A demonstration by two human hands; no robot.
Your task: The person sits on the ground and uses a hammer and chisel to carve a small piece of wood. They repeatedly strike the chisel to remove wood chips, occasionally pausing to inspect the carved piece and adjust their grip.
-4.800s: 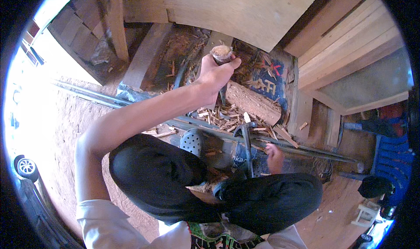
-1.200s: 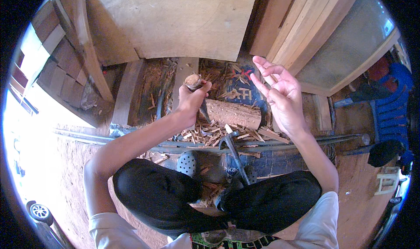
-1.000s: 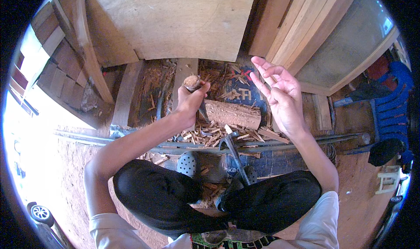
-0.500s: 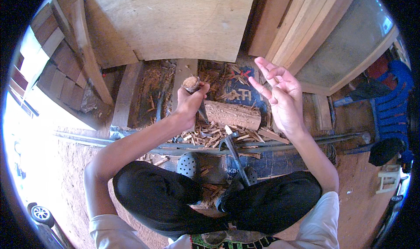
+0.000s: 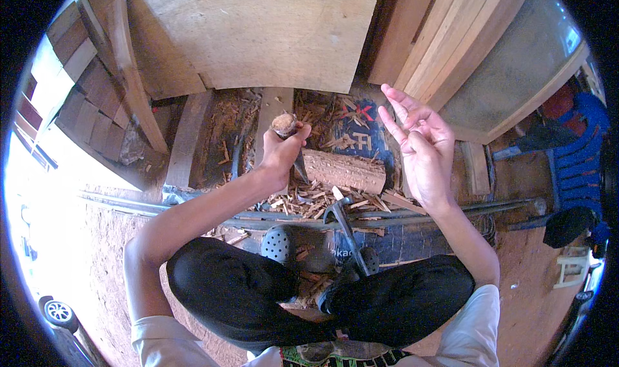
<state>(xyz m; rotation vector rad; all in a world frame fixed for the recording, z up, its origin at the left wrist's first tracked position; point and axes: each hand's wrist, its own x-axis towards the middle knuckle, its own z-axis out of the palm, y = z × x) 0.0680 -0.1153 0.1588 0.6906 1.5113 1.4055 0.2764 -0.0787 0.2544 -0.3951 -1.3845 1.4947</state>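
My left hand is wrapped round a wood chisel. The round wooden butt of the chisel's handle shows above my fist, and its dark blade points down beside a log. That log lies on its side just right of the blade, its surface roughly hewn. To the right, my right hand is raised in the air, empty, with a couple of fingers stretched out and the others bent towards the palm. A hammer rests with its head on the chips in front of me and its handle sloping down by my right foot.
Wood chips litter the ground below the log. A plywood sheet and planks stand at the far side. Metal pipes cross before my clogs. A blue plastic chair is at the right.
My right hand has shifted slightly to the right, its fingers still partly stretched. My left hand keeps the chisel in nearly the same place beside the log.
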